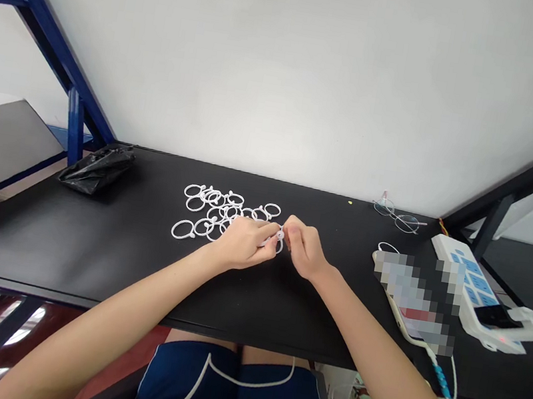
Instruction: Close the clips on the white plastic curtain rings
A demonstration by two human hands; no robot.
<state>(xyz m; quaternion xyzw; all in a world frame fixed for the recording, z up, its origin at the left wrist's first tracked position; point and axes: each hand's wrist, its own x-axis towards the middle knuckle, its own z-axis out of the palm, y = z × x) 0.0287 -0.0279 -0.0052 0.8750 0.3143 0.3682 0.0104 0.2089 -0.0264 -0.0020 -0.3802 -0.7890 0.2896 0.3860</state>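
Both hands meet over the middle of the black table [111,249]. My left hand [244,242] and my right hand [303,246] are closed in a pinch on one small white plastic ring [280,239] held between them. Just behind and left of the hands lies a loose pile of several white plastic rings [216,212], flat on the table. The held ring is mostly hidden by my fingers.
A crumpled black plastic bag [98,167] lies at the back left. Eyeglasses [398,216] rest at the back right. A white power strip [477,290] with cables and a blurred flat object [407,296] sit on the right. A blue metal frame [74,122] stands at left.
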